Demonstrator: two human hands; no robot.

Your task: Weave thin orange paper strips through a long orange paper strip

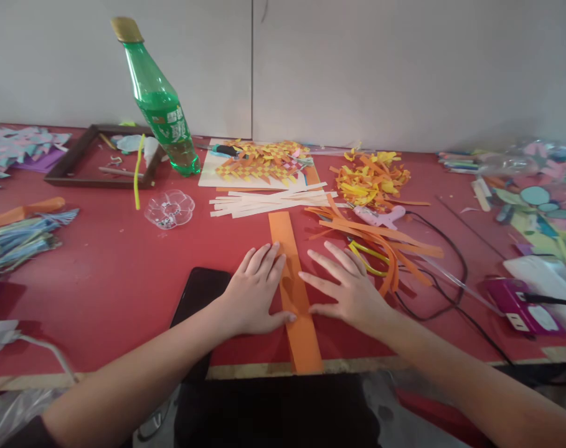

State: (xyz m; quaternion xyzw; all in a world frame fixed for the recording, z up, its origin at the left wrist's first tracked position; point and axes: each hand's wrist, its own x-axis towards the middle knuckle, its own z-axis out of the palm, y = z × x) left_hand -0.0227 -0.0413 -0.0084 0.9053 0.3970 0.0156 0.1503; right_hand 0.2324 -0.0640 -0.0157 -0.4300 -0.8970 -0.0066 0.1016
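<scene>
A long folded strip of orange paper lies on the red table in front of me, its near end reaching the table's edge. My left hand is spread over the strip's left side, with the thumb and fingertips on the paper. At the strip's right edge, my right hand has its fingers apart and its thumb tip close to or on the paper; I cannot tell if it touches. Neither hand grips anything. Just right of my right hand are yellow-handled scissors, partly covered by loose orange paper strips.
A black phone lies beside my left hand. Beyond the strip are white paper strips, a woven paper piece and a pile of curled scraps. A green bottle stands back left; a pink glue gun trails a black cord.
</scene>
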